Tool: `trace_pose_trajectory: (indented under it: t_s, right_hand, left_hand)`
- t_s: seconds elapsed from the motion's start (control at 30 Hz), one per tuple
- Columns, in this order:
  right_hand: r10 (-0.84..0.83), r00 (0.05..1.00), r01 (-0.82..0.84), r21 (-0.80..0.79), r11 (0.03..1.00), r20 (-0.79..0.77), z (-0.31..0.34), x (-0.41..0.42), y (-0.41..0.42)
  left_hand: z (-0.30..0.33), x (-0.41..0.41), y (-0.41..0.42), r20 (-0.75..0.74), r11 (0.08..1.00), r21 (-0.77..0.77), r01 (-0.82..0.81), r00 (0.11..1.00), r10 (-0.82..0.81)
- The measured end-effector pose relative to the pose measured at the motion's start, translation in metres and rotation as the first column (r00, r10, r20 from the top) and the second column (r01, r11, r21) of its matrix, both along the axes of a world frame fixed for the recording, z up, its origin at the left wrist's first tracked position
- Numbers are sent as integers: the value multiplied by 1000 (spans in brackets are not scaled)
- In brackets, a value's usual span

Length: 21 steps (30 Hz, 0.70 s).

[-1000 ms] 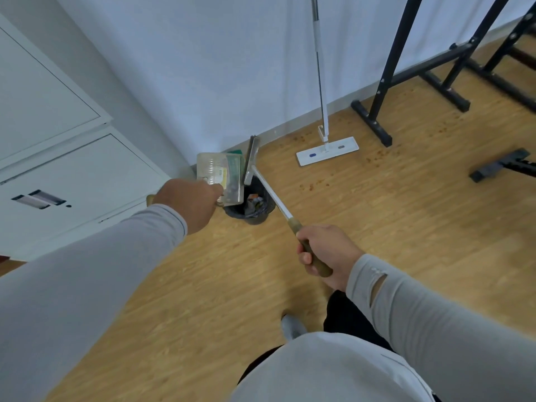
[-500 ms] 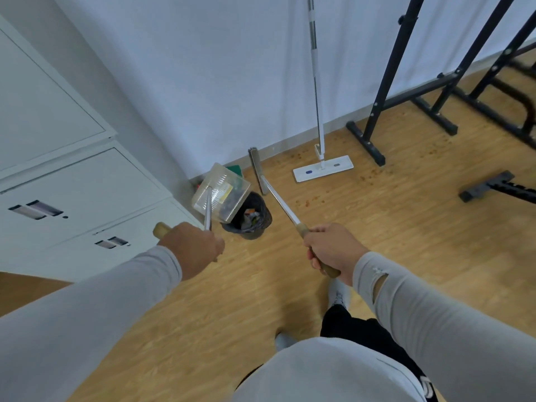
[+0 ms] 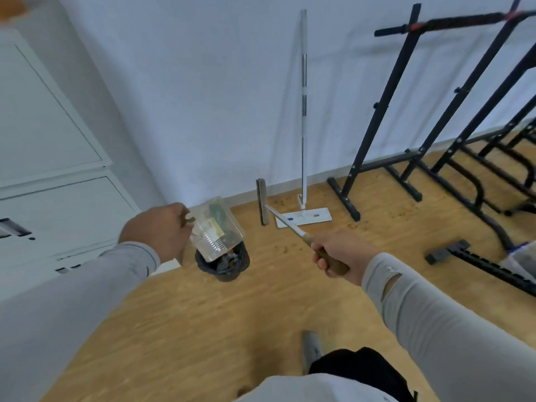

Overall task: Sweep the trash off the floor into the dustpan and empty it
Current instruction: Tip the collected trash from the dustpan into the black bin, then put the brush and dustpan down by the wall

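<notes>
My left hand (image 3: 158, 235) has tipped the dustpan (image 3: 217, 227) lower over the bin (image 3: 223, 264) — emptying step; right hand (image 3: 338, 253) grips the broom (image 3: 278, 217). Next — shake it clean.

Dustpan (image 3: 218, 227) over bin (image 3: 224, 264), broom (image 3: 264, 205) right of it, mop (image 3: 303, 211) behind.

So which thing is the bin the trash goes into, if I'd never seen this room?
Start at the white wall where it meets the grey cabinets. On the wooden floor by that corner stands the small bin, under the clear dustpan held by the left hand. It alone is round, black-lined and holds scraps.
</notes>
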State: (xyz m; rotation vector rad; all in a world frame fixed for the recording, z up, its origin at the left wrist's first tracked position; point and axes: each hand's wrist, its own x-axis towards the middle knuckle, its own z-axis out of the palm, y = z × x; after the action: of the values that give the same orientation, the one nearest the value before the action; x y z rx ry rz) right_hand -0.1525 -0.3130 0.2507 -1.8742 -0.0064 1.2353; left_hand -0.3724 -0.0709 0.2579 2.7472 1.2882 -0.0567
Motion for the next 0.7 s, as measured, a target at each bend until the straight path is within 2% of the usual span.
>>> trace_pose_trajectory:
  t_s: [0.1, 0.27, 0.33, 0.43, 0.57, 0.63, 0.7]
  right_hand:
    - [51, 999, -51, 84, 995, -5, 18, 32, 6]
    - [157, 988, -148, 333, 931, 0, 42, 99, 18]
    - [160, 986, -160, 435, 886, 36, 47, 131, 27]
    - [159, 985, -169, 499, 850, 64, 46, 181, 44]
    - [190, 982, -159, 560, 813, 2, 43, 240, 67]
    - [200, 980, -180, 550, 816, 24, 39, 262, 81]
    - [206, 968, -251, 485, 837, 146, 34, 278, 97]
  left_hand:
    - [11, 16, 4, 174, 980, -150, -134, 972, 160]
    - [17, 70, -2, 267, 884, -388, -263, 885, 380]
    - [11, 98, -8, 258, 843, -446, -302, 858, 444]
    - [-12, 140, -22, 230, 789, -495, -364, 821, 523]
    - [-62, 195, -42, 154, 708, -543, -452, 775, 613]
    - [-86, 221, -52, 130, 665, -562, -491, 742, 658]
    - [-106, 247, -61, 92, 649, -566, -508, 744, 662]
